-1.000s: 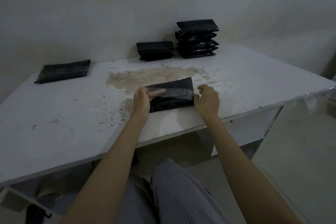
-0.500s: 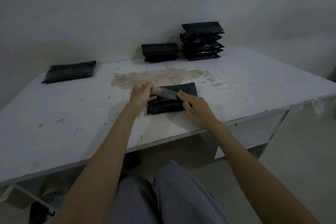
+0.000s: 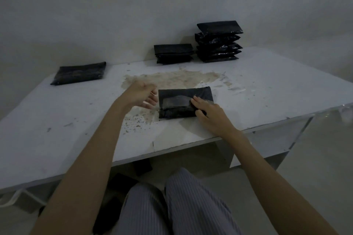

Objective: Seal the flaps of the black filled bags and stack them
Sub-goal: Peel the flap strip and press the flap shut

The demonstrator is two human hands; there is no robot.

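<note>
A black filled bag (image 3: 183,93) lies flat on the white table (image 3: 267,86) in front of me, with a strip of clear tape (image 3: 175,101) across its folded flap. My right hand (image 3: 210,114) lies on the bag's right end, fingers straight and pressing the tape's right edge. My left hand (image 3: 141,95) hovers just left of the bag, fingers loosely curled, holding nothing. A tall stack of black bags (image 3: 218,41) stands at the back against the wall, with a lower stack (image 3: 173,53) to its left. One single black bag (image 3: 79,72) lies at the far left.
A brown stain (image 3: 172,78) and dark crumbs (image 3: 137,122) mark the tabletop around the bag. The wall rises right behind the stacks. The table's front edge runs just below my right wrist; my striped trousers (image 3: 172,206) show beneath it.
My left hand has let go of the bag's left end and lifted away to the left. My right hand has slid right along the tape to the bag's right end.
</note>
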